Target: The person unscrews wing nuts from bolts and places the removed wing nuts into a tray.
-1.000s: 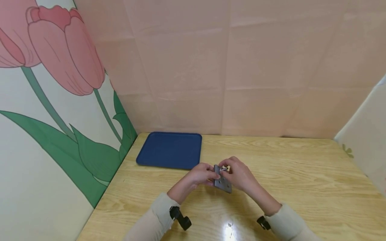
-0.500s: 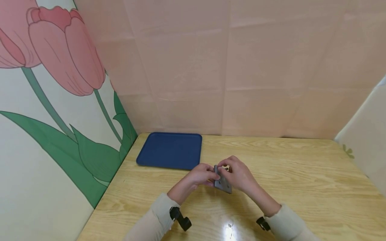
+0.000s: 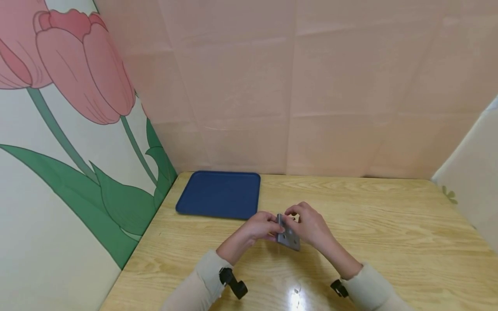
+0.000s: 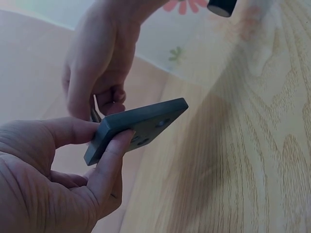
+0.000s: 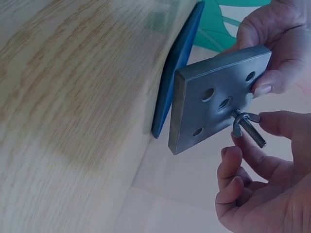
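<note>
A grey metal plate [image 5: 214, 87] with several round holes is held up off the table, tilted. My left hand [image 3: 261, 225] grips one edge of it between thumb and fingers. A threaded bolt [image 5: 256, 135] stands out from one corner hole, carrying a wing nut [image 5: 241, 122] near the plate's face. In the right wrist view, the thumb and index finger of my right hand [image 3: 310, 223] pinch the wing nut's wings, while the other fingers curl below. The bolt's far side, behind the plate, is hidden in that view.
A blue tray [image 3: 219, 194] lies at the back left of the wood-grain table [image 3: 381, 229]. Behind stands a pinkish cloth wall [image 3: 241, 86], with a tulip-printed panel [image 3: 85, 73] on the left. Each wrist wears a black camera mount [image 3: 233, 283].
My right fingers have shifted slightly around the wing nut; the bolt, visible between them a second ago, is now mostly covered in the head view. The left hand keeps its hold on the plate.
</note>
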Demonstrator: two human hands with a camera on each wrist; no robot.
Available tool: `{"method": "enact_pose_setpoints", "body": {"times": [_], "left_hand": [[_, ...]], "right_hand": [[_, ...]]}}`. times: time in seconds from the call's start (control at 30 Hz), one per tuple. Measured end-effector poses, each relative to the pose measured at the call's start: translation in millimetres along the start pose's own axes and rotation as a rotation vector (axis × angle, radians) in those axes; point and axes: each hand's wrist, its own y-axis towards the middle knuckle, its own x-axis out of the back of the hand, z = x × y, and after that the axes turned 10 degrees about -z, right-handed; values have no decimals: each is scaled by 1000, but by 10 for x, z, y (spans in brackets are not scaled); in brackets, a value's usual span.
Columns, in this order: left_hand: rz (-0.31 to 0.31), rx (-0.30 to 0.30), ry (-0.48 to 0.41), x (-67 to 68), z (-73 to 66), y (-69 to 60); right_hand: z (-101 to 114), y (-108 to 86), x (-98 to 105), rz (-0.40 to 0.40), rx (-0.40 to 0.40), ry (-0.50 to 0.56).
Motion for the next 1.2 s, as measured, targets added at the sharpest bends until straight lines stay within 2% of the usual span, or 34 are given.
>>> {"method": "enact_pose_setpoints", "body": {"times": [0.3, 0.8, 1.07, 1.2], "left_hand": [[-13, 6, -4, 8, -11, -11], [-10, -1, -10, 5, -8, -17], [9, -21, 10, -16, -8, -27], [15, -23, 9, -29, -9, -24]], "right_hand": [[-14, -22, 15, 41, -1, -18], [22, -34, 17, 31, 47, 25], [2, -9, 11, -42, 16, 0], [-6, 3, 3, -46, 3, -21]]}}
